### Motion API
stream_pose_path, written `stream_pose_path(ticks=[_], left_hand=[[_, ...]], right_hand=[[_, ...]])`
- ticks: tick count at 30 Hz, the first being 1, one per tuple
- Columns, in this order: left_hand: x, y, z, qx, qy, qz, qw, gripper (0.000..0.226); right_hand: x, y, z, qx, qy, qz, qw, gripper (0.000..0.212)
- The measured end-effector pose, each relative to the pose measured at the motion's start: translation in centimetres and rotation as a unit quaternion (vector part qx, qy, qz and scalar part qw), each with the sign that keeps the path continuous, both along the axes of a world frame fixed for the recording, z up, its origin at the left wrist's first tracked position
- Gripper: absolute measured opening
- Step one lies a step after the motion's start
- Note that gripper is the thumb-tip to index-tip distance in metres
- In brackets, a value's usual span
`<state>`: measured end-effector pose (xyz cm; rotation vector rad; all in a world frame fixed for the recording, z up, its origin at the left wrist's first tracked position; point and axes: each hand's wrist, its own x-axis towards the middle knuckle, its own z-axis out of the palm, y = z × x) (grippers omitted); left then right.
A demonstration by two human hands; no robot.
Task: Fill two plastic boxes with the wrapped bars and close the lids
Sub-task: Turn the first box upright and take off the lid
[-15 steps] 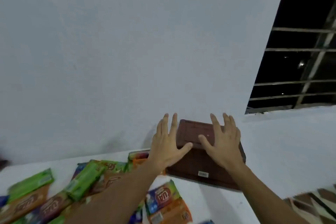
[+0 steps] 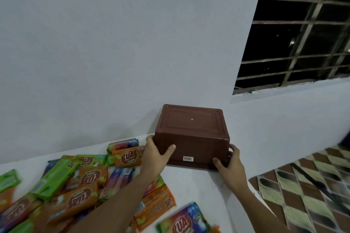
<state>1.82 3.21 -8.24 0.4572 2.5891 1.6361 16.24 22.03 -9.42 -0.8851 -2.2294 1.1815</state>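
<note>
White bench (image 2: 189, 183): the brown plastic box (image 2: 191, 130) stands at its far edge against the wall, apparently base-up with its rim down. No lid or second box is seen. The heap of wrapped bars (image 2: 83, 176) lies to its left, none boxed. Half a second earlier both hands lay flat on the box's top, fingers spread. Now the left hand (image 2: 155, 154) and right hand (image 2: 230, 162) sit at its lower sides — each grip closed round the box, thumbs on the near face. Judgement: the box is being taken up, probably for righting — filling has not begun.

White wall (image 2: 113, 43) behind, dark barred window (image 2: 303, 34) upper rt, patterned tile floor (image 2: 306, 185) lower rt.
</note>
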Motion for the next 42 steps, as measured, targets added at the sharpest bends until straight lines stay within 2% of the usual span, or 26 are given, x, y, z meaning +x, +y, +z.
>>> stream_pose_path(ticks=[4, 9, 14, 16, 18, 21, 26, 29, 33, 38, 42], left_hand=[[0.4, 0.2, 0.2, 0.013, 0.014, 0.006, 1.0, 0.062], [0.7, -0.1, 0.9, 0.006, 0.03, -0.025, 0.999, 0.057], [0.6, -0.6, 2.9, 0.099, 0.003, -0.069, 0.993, 0.057], [0.6, -1.1, 3.8, 0.161, -0.022, -0.097, 0.982, 0.055], [0.5, -1.6, 4.6, 0.208, -0.028, -0.12, 0.97, 0.063], [0.3, -2.3, 5.3, 0.243, -0.017, -0.126, 0.962, 0.07], [-0.2, -2.8, 5.6, 0.243, -0.021, -0.119, 0.962, 0.07], [-0.5, -2.9, 5.4, 0.251, -0.041, -0.111, 0.961, 0.065], [-1.5, -2.7, 5.1, 0.233, -0.062, -0.089, 0.966, 0.046], [-2.7, -2.3, 4.1, 0.198, -0.117, -0.063, 0.971, 0.046], [-2.4, -2.5, 3.0, 0.139, -0.119, -0.048, 0.982, 0.037]], right_hand=[[0.3, 0.6, 0.1, -0.027, 0.019, -0.008, 0.999, 0.05], [1.0, 2.1, 1.1, -0.051, 0.069, -0.019, 0.996, 0.042], [1.4, 3.6, 3.2, -0.075, 0.141, -0.023, 0.987, 0.039], [1.5, 4.0, 4.5, -0.072, 0.17, -0.004, 0.983, 0.035], [1.6, 4.1, 6.0, -0.068, 0.19, 0.028, 0.979, 0.034], [1.8, 4.5, 7.5, -0.053, 0.185, 0.075, 0.978, 0.046], [1.2, 5.3, 8.2, -0.098, 0.172, 0.118, 0.973, 0.062], [0.8, 5.8, 8.1, -0.107, 0.175, 0.132, 0.97, 0.055], [-0.1, 6.8, 7.6, -0.131, 0.17, 0.139, 0.967, 0.044], [-1.3, 7.5, 6.5, -0.147, 0.165, 0.138, 0.965, 0.041], [-1.4, 7.6, 5.2, -0.164, 0.15, 0.134, 0.966, 0.039]])
